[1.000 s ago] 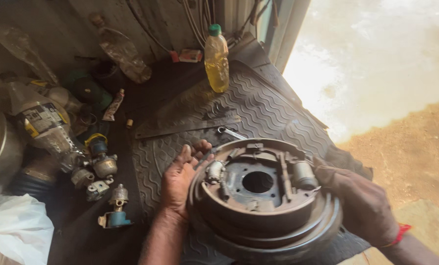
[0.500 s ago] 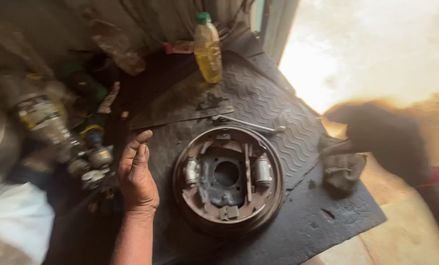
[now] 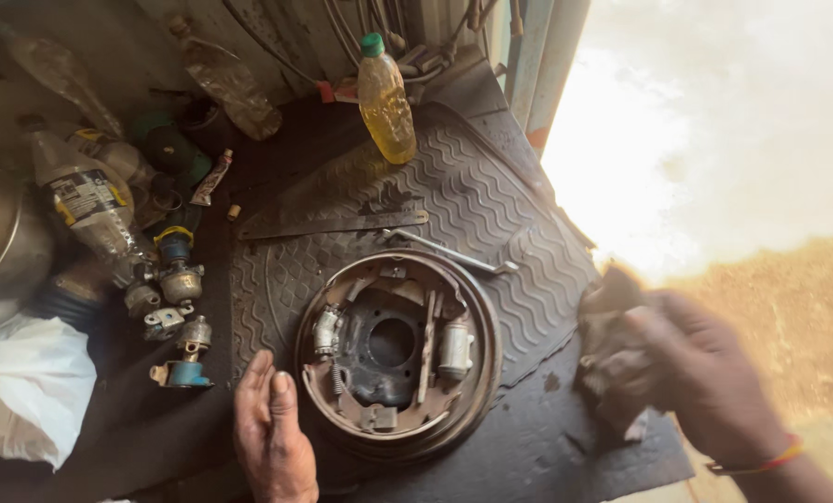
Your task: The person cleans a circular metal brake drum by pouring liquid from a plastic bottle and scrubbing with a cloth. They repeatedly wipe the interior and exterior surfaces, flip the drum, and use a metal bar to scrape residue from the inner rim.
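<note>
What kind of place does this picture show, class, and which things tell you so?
Probably a roadside vehicle repair spot: a rusty brake drum assembly lies on a rubber mat, with a spanner and loose metal parts nearby.

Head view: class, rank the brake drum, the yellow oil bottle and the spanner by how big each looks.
1. Brake drum, clearly largest.
2. Yellow oil bottle.
3. Spanner, long but thinnest; it lies nearer than the bottle, so this gap is less sure.

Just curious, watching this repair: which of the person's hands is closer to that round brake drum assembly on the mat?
Left. The left hand lies open just beside the brake drum assembly's lower-left rim. The right hand is farther off to its right, gripping a dirty rag.
</note>
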